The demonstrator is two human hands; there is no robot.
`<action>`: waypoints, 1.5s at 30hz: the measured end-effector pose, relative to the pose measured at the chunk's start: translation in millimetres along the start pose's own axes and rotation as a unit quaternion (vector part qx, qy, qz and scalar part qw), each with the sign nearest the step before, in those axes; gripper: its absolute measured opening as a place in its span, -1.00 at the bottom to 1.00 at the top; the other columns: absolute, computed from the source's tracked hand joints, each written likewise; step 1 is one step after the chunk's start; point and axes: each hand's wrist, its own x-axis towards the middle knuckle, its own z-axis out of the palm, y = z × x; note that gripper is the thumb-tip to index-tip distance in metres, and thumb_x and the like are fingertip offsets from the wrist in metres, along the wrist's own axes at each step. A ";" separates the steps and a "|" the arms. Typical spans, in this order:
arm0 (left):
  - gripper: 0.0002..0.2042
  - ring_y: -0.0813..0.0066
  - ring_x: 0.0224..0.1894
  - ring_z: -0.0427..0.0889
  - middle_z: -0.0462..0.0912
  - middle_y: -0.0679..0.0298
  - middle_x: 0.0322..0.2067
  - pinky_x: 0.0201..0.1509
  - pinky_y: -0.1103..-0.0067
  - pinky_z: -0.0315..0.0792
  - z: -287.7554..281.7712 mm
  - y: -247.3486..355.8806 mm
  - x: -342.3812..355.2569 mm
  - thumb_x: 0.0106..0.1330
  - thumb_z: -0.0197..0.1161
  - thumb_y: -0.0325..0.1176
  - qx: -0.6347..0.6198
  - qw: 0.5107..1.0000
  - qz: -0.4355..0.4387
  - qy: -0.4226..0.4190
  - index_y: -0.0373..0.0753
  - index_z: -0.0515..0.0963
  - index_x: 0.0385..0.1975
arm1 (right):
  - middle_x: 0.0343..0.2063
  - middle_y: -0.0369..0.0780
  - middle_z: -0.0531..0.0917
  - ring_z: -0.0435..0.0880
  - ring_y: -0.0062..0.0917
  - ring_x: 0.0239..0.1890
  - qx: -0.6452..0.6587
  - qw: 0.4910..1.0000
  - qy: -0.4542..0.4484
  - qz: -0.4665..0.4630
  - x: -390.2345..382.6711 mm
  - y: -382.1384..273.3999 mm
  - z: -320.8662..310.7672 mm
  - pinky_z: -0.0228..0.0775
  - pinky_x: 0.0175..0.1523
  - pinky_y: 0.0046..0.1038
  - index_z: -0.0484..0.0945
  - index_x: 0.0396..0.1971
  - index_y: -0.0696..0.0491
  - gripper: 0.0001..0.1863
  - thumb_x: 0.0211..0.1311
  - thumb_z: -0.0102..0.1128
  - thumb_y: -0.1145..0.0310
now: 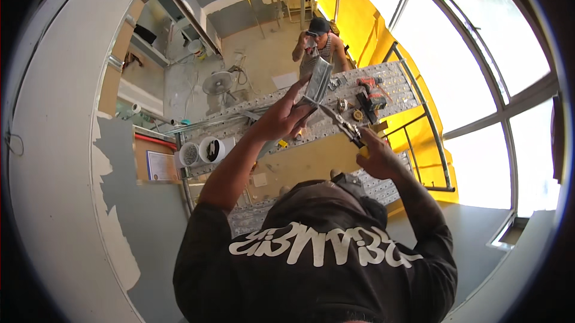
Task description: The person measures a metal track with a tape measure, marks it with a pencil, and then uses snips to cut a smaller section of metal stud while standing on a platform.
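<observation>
My left hand [280,120] grips a short piece of grey metal channel profile [318,81] and holds it up at an angle. My right hand [377,156] is closed around the handles of metal snips [339,122], whose blades reach the lower end of the profile. Both hands are raised over a perforated metal scaffold plank [251,120] that runs across in front of me. My dark printed shirt fills the lower part of the view.
A red cordless drill [372,92] and small hardware lie on the plank at right. Two round tubs [200,152] sit at its left end. Another person [318,46] stands on the floor below, near a fan [217,82]. A black railing [432,143] and large windows are at right.
</observation>
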 end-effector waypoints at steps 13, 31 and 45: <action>-0.31 0.67 -0.66 0.41 0.49 0.34 -0.55 -0.59 0.62 0.34 -21.5 28.3 -59.6 0.50 0.00 -0.44 0.083 0.995 -0.060 0.007 0.00 -0.17 0.53 | 0.00 0.13 0.48 0.47 0.10 0.09 0.044 0.995 0.003 -0.085 27.0 -28.3 65.1 0.34 0.15 -0.09 0.27 0.17 0.16 -0.38 0.03 0.17 0.40; -0.33 0.65 -0.61 0.46 0.52 0.34 -0.41 -0.52 0.60 0.44 20.5 40.7 -87.4 0.52 0.06 -0.21 0.119 0.964 -0.223 0.080 0.10 -0.12 0.53 | -0.18 0.08 0.61 0.64 -0.01 -0.07 0.094 0.980 -0.140 -0.105 40.4 5.9 79.7 0.46 -0.02 -0.12 0.33 0.14 0.13 -0.49 0.18 0.16 0.38; -0.32 0.63 -0.62 0.46 0.48 0.35 -0.46 -0.53 0.59 0.44 38.2 18.4 -96.6 0.51 0.09 -0.15 0.050 0.955 -0.264 0.128 0.12 -0.11 0.52 | -0.34 0.03 0.67 0.73 -0.15 -0.22 0.110 0.957 -0.240 -0.123 59.3 29.1 73.4 0.52 -0.16 -0.20 0.37 0.09 0.11 -0.52 0.14 0.19 0.40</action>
